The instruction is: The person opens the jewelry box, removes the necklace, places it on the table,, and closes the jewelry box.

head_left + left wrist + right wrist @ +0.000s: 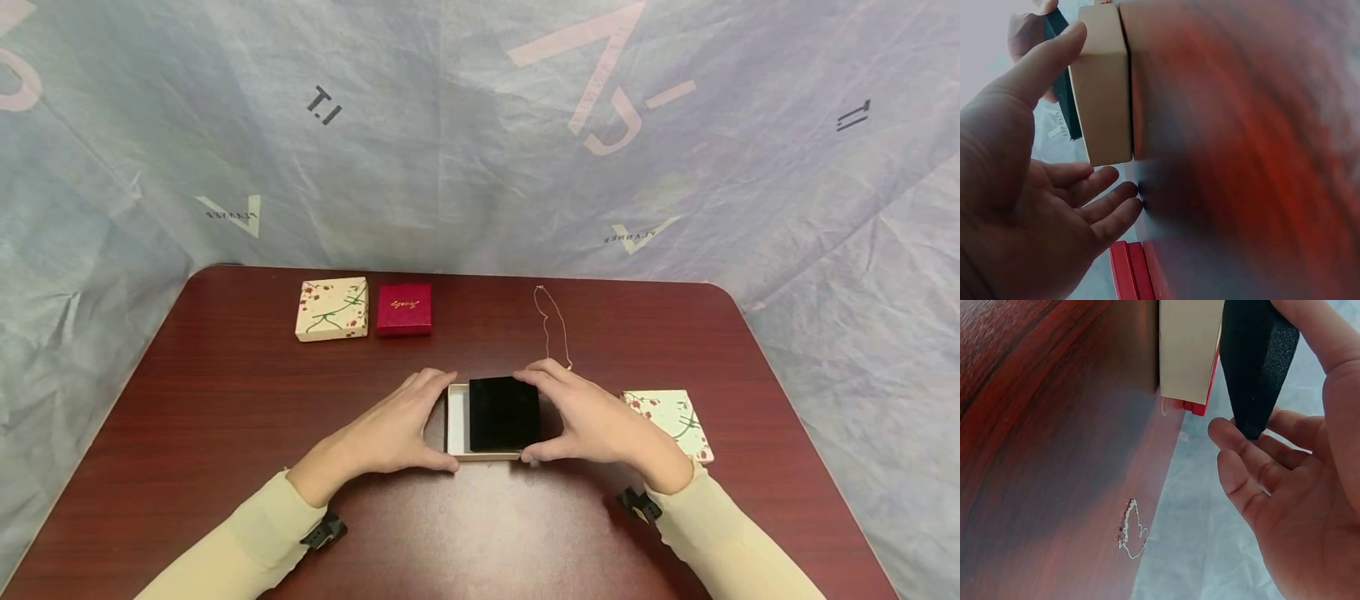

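Observation:
At the front middle of the table sits a cream box base [457, 421] with a white inside. My left hand [393, 429] holds its left end, thumb at the near corner and fingers at the far one. A square black pad [505, 414] tilts over the right part of the base, its right side raised in the right wrist view. My right hand [592, 414] pinches this pad [1257, 362] between thumb and fingers. How far the pad's lower edge sits inside the base is hidden.
Behind the right hand lies a thin chain necklace [546, 317]. A floral lid [675, 421] is partly covered by the right forearm. At the back left stand a floral box [332, 310] and a red box [404, 310]. Grey fabric [450, 150] hangs behind the table.

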A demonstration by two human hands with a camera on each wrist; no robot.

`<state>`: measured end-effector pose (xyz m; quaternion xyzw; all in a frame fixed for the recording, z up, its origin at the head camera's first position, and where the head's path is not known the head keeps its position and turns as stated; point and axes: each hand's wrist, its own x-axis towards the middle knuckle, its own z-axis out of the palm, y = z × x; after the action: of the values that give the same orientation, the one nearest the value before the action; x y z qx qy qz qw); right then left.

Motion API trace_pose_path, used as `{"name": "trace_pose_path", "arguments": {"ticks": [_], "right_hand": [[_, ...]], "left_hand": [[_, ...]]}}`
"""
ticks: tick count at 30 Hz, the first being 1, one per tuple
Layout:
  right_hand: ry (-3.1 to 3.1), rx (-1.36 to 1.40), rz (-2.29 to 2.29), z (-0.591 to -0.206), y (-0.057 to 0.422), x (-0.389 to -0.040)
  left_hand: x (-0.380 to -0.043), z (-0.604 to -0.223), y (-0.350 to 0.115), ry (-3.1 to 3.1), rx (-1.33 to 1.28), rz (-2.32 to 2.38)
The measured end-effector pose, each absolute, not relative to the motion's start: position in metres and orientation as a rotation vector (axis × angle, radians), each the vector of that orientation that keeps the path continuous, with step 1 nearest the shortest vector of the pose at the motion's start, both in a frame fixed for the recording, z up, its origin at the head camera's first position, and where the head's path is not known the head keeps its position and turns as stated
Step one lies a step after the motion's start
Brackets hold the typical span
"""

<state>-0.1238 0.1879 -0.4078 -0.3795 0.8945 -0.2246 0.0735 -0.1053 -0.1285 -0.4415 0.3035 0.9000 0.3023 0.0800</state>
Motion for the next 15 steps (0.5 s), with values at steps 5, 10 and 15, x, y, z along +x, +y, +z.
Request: {"name": "trace_pose_path", "arguments": {"ticks": [5, 10, 15], "right_hand": [[2.676, -1.135, -0.678, -0.4092, 0.1876, -0.1241], [2.663, -1.138, -0.685, -0.4115, 0.1867, -0.1252], [2.66, -1.155, -0.667, -0.4116, 0.1849, -0.1268]], "left_hand": [[-0.1059, -0.4426, -0.1292, 2.683, 0.921, 0.918], [-0.1063, -0.4445, -0.1296, 2.665, 0.902, 0.952], [-0.1061, -0.4446, -0.1289, 2.654, 0.89, 0.99]]}}
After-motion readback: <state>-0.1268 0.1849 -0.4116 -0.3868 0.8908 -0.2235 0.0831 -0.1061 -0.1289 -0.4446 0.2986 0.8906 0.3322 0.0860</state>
